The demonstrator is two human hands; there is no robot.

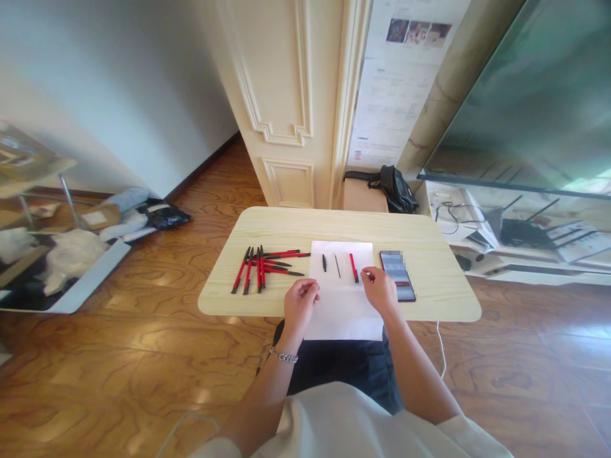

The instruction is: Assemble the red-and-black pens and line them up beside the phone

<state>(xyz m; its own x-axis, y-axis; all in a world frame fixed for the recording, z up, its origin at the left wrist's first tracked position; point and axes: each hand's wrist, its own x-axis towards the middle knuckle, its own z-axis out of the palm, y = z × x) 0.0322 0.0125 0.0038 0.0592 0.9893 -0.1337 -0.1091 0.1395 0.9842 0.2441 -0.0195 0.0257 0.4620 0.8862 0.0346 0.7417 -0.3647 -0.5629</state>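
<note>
A white sheet of paper (341,312) lies on the small table and hangs over its near edge. On it, spaced in a row, are a short black pen part (324,263), a thin dark pen refill (337,266) and a red pen barrel (354,267) with a black end. My left hand (301,300) is over the paper's left edge, fingers curled, thumb against the fingertips. Just right of the red barrel, my right hand (380,289) has its fingers pinched together. Whatever either hand may hold is too small or hidden to make out.
Several red and black pens (260,267) lie in a crossed pile on the left of the table (429,242). A phone (398,275) with its screen lit is beside my right hand. A black bag (398,189) sits beyond the table's far edge.
</note>
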